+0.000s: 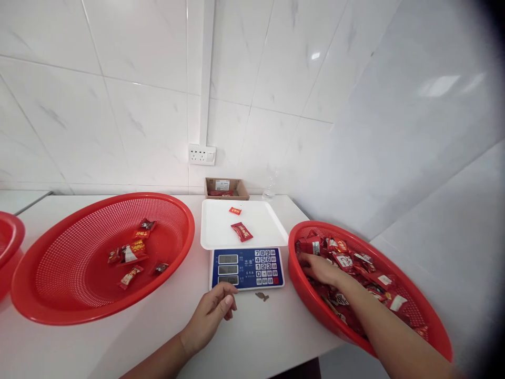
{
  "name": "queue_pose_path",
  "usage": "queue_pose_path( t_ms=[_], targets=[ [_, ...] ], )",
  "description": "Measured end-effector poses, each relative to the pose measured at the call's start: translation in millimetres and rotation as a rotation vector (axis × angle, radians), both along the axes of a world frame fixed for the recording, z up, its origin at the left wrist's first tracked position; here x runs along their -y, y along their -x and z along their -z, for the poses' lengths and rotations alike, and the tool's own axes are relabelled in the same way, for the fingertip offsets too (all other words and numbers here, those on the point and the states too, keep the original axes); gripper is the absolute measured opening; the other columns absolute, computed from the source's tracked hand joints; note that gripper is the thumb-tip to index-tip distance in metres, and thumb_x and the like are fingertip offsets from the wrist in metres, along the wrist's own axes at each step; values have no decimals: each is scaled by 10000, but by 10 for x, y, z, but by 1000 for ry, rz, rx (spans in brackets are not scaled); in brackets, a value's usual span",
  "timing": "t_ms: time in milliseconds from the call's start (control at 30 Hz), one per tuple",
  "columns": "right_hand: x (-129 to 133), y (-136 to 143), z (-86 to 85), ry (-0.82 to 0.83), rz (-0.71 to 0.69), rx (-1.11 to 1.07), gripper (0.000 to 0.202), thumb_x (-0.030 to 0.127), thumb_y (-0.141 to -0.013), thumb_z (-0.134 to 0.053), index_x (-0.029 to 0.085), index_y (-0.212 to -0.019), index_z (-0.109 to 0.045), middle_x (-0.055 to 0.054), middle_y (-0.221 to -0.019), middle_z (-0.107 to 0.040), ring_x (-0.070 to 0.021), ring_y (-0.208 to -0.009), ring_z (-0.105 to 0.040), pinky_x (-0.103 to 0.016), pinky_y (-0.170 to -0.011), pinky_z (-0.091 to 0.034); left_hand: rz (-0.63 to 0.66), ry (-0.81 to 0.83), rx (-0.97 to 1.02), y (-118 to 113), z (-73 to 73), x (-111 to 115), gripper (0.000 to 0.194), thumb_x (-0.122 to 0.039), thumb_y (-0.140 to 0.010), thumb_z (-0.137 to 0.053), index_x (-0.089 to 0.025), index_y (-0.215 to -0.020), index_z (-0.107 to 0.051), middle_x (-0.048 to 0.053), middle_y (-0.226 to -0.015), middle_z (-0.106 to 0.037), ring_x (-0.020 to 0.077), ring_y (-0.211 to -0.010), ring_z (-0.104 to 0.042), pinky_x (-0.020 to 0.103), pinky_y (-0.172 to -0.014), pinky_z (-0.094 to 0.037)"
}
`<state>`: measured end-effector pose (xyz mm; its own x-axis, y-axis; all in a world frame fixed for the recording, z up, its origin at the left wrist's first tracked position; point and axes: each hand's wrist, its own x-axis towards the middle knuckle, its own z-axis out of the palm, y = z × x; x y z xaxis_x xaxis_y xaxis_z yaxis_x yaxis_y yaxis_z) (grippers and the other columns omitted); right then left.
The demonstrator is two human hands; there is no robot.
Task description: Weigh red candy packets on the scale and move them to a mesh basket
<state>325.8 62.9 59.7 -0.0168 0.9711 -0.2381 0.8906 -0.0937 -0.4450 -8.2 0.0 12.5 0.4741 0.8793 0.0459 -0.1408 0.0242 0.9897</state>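
Observation:
My right hand (321, 269) reaches into the right red basket (300, 295), among many small red snack packets (344, 260). Its fingertips are hidden against the packets, so a grip cannot be made out. My left hand (211, 313) rests loosely curled at the front left corner of the digital scale (248, 284), with nothing visible in it. On the scale's white tray (215, 223) lie a larger dark red packet (241, 231) and a smaller orange-red packet (235, 210), apart from each other.
To the left stands a large red basket (59, 263) with several packets (134, 251) in it. Another red basket (10, 231) is cut off at the left edge. Behind the scale are a cardboard box (226, 188) and a clear plastic item (270, 185). A small brownish scrap (262, 296) lies before the scale.

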Motion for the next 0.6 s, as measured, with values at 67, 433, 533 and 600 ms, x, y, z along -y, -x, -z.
queue_pose_path(
  t_ms=[67,433,533,600],
  targets=[
    [4,12,-12,-3,-1,-7,150,132,-643,-528,208,-731,-624,1,-727,-686,-175,-725,-611,-261,-680,-443,11,-5,-18,3,-10,-1,384,-533,-844,-453,-176,-963,-526,20,-747,-544,142,-657,-499,266,-626,-407],
    [30,-370,-465,-150,216,89,297,440,-760,-436,197,-755,-608,-41,-794,-666,-224,-793,-609,-309,-722,-431,3,-9,-64,15,-22,-32,428,-573,-827,-447,-167,-944,-522,19,-748,-528,140,-662,-494,265,-628,-402],
    [153,-418,-486,-91,173,104,294,453,-760,-436,216,-745,-609,-28,-793,-668,-219,-789,-612,-301,-710,-437,8,-7,-71,13,-9,-32,444,-581,-822,-448,-161,-944,-522,18,-746,-523,137,-660,-490,265,-628,-403],
    [226,-398,-427,-81,103,138,240,416,-739,-461,221,-690,-593,-26,-764,-672,-209,-752,-610,-291,-682,-445,11,-10,-74,13,1,-30,441,-577,-824,-449,-160,-945,-522,18,-747,-523,136,-661,-491,264,-627,-404]
  ],
)
